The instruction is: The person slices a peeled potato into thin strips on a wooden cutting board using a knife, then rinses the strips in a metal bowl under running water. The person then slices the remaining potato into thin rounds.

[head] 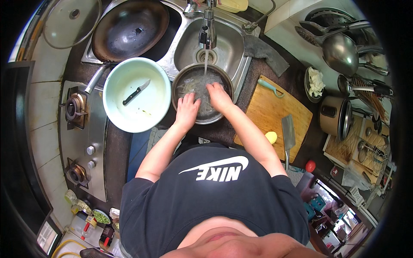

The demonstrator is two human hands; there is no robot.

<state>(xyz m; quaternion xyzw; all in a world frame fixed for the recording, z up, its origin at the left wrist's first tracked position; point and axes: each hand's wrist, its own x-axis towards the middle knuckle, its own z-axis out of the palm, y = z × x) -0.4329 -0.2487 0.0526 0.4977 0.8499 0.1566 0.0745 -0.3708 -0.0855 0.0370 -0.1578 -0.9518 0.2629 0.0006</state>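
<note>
Water runs from a chrome pull-down faucet (208, 32) into a metal basin (176, 82) that overlaps the near edge of the sink. Pale thin shreds (186, 86) show in the rippling water. My left hand (188, 111) reaches over the basin's near-left side, its fingertips at the water and its thumb apart from the fingers. On the right side, my right hand (221, 98) has bent fingers in the water beside the stream; whether they grip any shreds is hidden. A pale green plastic basin (113, 93) stands at the left, holding a small black-handled knife (136, 92).
Right of the sink lies a wooden cutting board (258, 109) with a peeler (270, 87), a cleaver (288, 132) and a peeled yellow piece (271, 137). A wok (129, 29) covers the left sink bowl. The gas stove (93, 129) is at far left; a grey cloth (266, 53) drapes the sink's right edge.
</note>
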